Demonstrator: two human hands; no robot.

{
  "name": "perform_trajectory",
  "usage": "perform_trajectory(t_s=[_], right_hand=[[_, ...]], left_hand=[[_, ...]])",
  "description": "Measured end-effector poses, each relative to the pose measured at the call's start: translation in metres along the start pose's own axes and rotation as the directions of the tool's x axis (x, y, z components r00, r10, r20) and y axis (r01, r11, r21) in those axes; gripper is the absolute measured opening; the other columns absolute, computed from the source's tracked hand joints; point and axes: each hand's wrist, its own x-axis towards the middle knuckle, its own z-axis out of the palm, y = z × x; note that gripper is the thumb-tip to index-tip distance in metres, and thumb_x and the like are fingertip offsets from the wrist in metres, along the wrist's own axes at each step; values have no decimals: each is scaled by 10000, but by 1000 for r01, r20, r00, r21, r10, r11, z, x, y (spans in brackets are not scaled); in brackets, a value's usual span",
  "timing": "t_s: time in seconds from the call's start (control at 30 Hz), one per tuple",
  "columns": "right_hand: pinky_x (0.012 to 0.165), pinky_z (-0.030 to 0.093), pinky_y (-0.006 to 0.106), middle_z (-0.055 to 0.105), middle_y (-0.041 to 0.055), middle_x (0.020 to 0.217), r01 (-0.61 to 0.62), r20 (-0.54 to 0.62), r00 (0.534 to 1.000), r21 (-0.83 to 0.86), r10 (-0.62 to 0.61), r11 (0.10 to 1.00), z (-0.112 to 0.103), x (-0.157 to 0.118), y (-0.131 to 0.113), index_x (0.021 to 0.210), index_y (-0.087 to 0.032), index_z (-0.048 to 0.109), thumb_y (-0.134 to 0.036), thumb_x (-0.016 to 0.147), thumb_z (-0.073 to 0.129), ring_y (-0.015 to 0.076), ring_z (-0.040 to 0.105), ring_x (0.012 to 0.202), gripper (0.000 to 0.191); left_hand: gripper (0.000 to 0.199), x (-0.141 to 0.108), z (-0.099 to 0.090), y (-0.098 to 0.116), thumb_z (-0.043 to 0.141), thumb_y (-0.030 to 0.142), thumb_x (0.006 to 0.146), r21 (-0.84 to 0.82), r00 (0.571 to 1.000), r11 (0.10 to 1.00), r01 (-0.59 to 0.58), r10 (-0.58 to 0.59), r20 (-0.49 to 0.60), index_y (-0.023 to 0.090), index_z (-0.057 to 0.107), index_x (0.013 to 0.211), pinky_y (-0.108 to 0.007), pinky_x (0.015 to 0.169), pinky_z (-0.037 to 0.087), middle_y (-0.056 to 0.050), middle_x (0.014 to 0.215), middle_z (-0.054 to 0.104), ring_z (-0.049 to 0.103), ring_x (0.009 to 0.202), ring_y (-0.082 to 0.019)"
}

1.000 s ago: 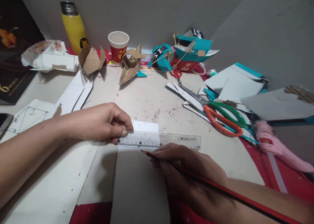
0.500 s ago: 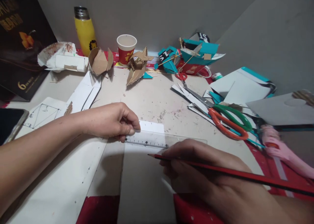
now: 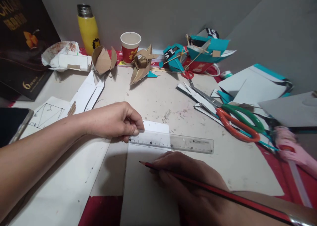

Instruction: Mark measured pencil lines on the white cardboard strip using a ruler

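Observation:
My left hand [image 3: 122,122] pinches the left end of a clear plastic ruler [image 3: 183,142] with curled fingers. The ruler lies across a white strip of card [image 3: 146,183], whose far end shows beyond it. In my right hand [image 3: 183,179] is a red and black pencil [image 3: 210,186], held in a writing grip. Its tip points left, over the card just on the near side of the ruler. Whether the tip touches the card I cannot tell.
Green and orange scissors [image 3: 239,120] lie among card scraps at right, beside a pink glue gun [image 3: 289,145]. Along the back stand a yellow bottle [image 3: 88,31], a paper cup [image 3: 130,47] and a cardboard boat [image 3: 142,65]. A phone [image 3: 13,123] sits at left.
My right hand with the pencil has moved left and nearer to me, uncovering the ruler's right end. My left hand keeps its hold on the ruler. The view has shifted slightly.

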Motion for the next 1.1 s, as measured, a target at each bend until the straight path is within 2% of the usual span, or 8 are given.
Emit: perform_trajectory(t_s=[0.1,0.3,0.43,0.63,0.77,0.9,1.1], right_hand=[[495,514,175,727,-15,737,36,-7,999,29,-36,999,6,-3,9,905,-252,680,-147,849,555,124,678,603,172],[587,516,167,715,-22,827,96,25,995,57,-97,994,4,-6,17,1004,-275,628,-139,890,547,110,677,716,195],[636,523,160,707,-34,850,142,5,990,82,-143,986,4,-6,17,1015,-284,623,-108,870,559,96,672,731,237],[540,504,170,709,-39,751,98,-42,995,75,-95,992,3,-2,12,983,-260,630,-109,864,514,104,672,643,224],[556,511,175,711,-58,758,57,-70,996,3,-56,998,1,0,10,987,-274,617,-154,892,528,90,660,610,177],[526,486,148,688,-75,734,94,-102,990,-57,-100,994,2,1,11,990,-283,608,-139,886,540,73,639,595,190],[531,472,137,654,-68,772,183,-81,979,-67,-189,981,3,2,15,1045,-270,583,-157,913,534,56,597,591,181]], left_hand=[[135,0,0,1,621,210,835,-7,1000,1000,15,-15,7,149,716,909,-165,410,345,14,540,608,470,438,-79],[167,0,-2,-2,617,245,847,-15,999,1000,16,-15,29,148,710,945,-170,412,345,17,527,579,479,461,-93],[190,1,-3,-3,616,270,852,-9,999,1000,21,-21,42,151,705,971,-200,452,385,-8,580,616,524,507,-117],[183,1,-2,-3,610,254,851,-7,999,1000,10,-10,43,148,710,962,-179,425,361,1,556,600,507,485,-107],[176,1,-2,-3,609,237,848,-13,999,1000,9,-8,38,139,708,955,-159,407,356,1,548,604,497,466,-95],[178,2,-1,-4,602,226,848,-5,999,1000,-1,1,33,132,708,956,-156,406,355,-4,552,602,509,477,-99],[165,4,-1,-7,603,217,846,2,999,999,-35,35,40,130,716,930,-168,446,383,-12,581,613,560,524,-113]])
